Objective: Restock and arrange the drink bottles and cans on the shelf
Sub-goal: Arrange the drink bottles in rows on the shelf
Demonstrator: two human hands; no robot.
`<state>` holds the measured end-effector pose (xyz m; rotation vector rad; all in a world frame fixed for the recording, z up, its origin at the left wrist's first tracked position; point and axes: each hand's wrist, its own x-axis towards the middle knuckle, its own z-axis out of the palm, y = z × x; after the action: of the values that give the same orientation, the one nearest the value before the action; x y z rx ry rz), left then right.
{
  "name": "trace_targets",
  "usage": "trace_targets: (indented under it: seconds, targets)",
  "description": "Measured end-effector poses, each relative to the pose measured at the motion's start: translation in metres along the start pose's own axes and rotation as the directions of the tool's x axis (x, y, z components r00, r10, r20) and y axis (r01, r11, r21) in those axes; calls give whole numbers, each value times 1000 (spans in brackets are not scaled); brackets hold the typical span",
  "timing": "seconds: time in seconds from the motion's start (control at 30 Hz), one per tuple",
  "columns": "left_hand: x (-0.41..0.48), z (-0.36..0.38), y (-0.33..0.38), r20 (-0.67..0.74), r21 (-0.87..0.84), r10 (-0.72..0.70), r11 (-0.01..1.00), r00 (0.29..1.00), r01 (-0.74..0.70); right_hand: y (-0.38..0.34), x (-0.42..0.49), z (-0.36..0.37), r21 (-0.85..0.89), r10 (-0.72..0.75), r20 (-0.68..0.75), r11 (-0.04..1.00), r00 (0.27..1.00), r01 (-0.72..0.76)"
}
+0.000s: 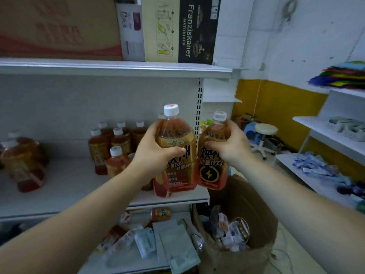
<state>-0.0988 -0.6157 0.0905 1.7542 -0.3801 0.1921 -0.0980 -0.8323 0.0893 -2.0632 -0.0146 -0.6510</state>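
My left hand [153, 153] grips an amber energy-drink bottle [176, 147] with a white cap, held upright at the right end of the white middle shelf [65, 186]. My right hand [230, 147] holds a second bottle of the same drink [211, 171], just right of the first and past the shelf's edge; the two bottles almost touch. Behind my left hand stand several smaller amber bottles [116, 139] in a cluster on the shelf. At the far left a shrink-wrapped pack of bottles [21, 161] lies tilted.
Cardboard boxes, one marked Franziskaner [195, 30], sit on the top shelf. An open brown carton [241, 224] with mixed goods stands on the floor below my right arm. The lower shelf [150, 240] holds pouches and packets. A white stool [263, 135] and side shelves are at right.
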Motion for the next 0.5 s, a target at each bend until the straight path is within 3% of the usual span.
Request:
trace_targets:
  seconds: [0.23,0.5]
  targets:
    - [-11,-9,-33,7,-21,-77,997,997,77,19,4,29,-30,38,21,999,999,-37]
    - [-27,-24,-56,1,19,-127,992,992,127,48,21,60,-11,73,140,997,987,-73]
